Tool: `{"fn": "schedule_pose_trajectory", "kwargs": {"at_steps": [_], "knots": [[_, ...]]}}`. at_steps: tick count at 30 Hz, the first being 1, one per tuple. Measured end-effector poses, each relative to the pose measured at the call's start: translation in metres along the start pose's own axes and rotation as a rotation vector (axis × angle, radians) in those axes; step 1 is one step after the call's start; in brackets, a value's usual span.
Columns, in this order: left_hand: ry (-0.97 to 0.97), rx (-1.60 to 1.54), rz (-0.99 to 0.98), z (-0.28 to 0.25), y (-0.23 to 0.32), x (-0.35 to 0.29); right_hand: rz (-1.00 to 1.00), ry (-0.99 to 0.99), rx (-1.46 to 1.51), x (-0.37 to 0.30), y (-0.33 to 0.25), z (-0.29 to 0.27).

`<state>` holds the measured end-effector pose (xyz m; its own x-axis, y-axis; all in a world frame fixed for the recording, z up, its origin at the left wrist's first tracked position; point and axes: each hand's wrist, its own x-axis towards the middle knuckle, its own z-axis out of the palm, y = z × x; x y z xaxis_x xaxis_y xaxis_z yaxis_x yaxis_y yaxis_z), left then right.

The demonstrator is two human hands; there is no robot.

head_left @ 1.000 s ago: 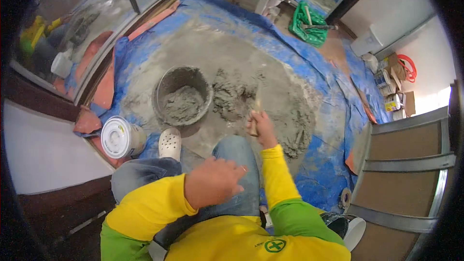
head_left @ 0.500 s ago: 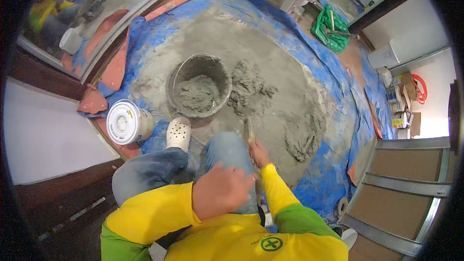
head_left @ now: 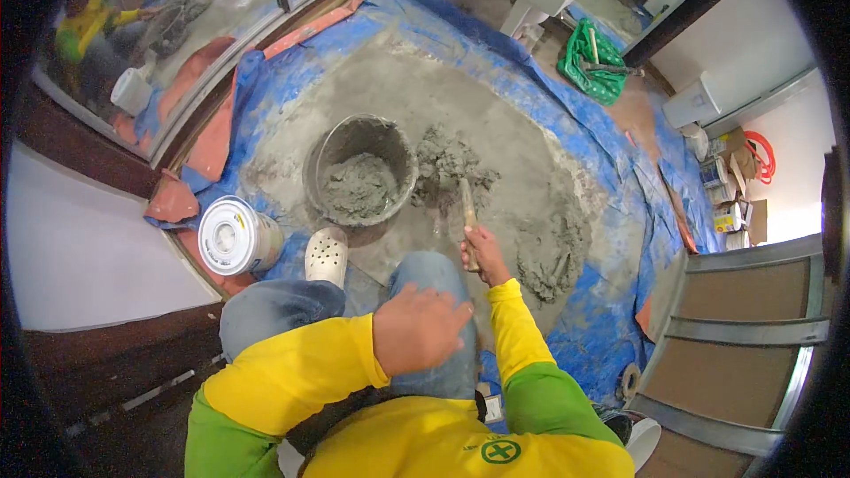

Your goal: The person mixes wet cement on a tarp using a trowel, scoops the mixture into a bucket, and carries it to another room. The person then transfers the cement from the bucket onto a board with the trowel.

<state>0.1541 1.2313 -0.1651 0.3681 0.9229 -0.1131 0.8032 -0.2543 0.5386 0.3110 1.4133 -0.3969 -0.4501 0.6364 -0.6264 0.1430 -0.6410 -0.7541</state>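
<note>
My right hand [head_left: 484, 257] is closed round the wooden handle of a narrow tool [head_left: 467, 202]. The tool's far end points at a heap of wet grey mortar [head_left: 443, 158]; I cannot make out its exact kind. Over my jeans-clad knee hovers my left hand [head_left: 421, 327], smeared by motion, its fingers partly curled. Left of the heap stands a mortar-smeared bucket [head_left: 403, 179], part filled with mortar [head_left: 359, 186]. Another rough patch of mortar [head_left: 553, 257] lies right of my right hand.
Blue sheeting [head_left: 611, 319] covers the floor under the mortar. A lidded white tub [head_left: 232, 235] stands by my light clog [head_left: 327, 258]. A green bag [head_left: 602, 80] with handled tools lies far right. Metal framing [head_left: 744, 330] rises at right, glass panels [head_left: 195, 26] at far left.
My right hand has moved slightly forward with the tool, whose far end now lies nearer the mortar heap. My left hand has shifted a little to the right.
</note>
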Motion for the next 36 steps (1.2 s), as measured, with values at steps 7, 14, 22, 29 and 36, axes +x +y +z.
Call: {"fn": "schedule_pose_trajectory", "kwargs": {"at_steps": [7, 14, 22, 29, 36], "knots": [[-0.224, -0.079, -0.062, -0.013, 0.000, 0.010, -0.180, -0.058, -0.213, -0.043, -0.063, 0.027], [-0.183, -0.046, -0.083, -0.013, 0.011, 0.025, -0.505, -0.038, -0.958, 0.000, -0.031, 0.038], [-0.204, -0.009, -0.101, -0.007, 0.009, 0.018, -0.766, 0.076, -1.376, 0.004, -0.034, 0.061], [-0.191, -0.054, -0.031, -0.010, 0.007, 0.014, -0.651, 0.045, -1.317, 0.004, -0.027, 0.031], [0.003, -0.011, 0.022, -0.025, 0.013, -0.003, -0.262, 0.278, -0.634, 0.012, 0.013, -0.100]]}}
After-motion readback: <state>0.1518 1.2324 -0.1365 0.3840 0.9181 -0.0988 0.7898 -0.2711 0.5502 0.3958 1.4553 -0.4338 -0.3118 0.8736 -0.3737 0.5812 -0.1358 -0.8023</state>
